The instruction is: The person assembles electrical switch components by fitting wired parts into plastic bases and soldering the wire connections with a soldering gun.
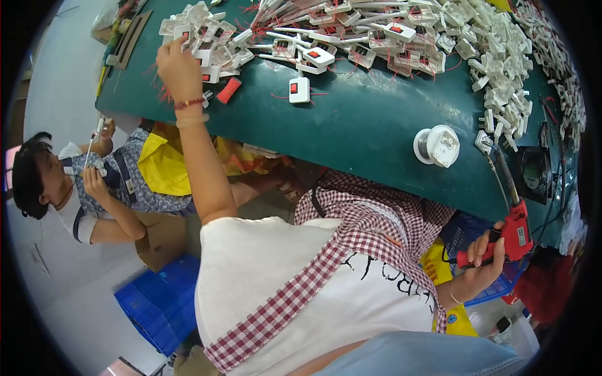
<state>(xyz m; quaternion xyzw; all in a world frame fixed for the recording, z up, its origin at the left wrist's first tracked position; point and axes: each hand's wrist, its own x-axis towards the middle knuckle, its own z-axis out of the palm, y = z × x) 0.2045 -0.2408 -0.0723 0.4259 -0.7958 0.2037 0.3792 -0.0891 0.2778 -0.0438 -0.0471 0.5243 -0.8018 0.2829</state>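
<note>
At the upper left, my left hand (pixel 177 67) reaches into a heap of white switch pieces. Its fingers are closed at a white piece with a red switch (pixel 182 33), partly covering it. My right hand (pixel 481 254), low on the right, is wrapped around the handle of a red soldering gun (pixel 517 232). The gun's metal tip points up to a small white plug piece (pixel 483 142) on the green table (pixel 370 135). Left of that piece stands a white spool (pixel 437 146). One switch piece with red wires (pixel 299 90) lies apart near the middle.
White cables with switches (pixel 351 37) and plug housings (pixel 505 69) are piled along the table's far side. A black fan-like device (pixel 535 174) stands at the right. Another person (pixel 94 182) sits at the left beside a cardboard box (pixel 161 241) and a blue crate (pixel 160 304).
</note>
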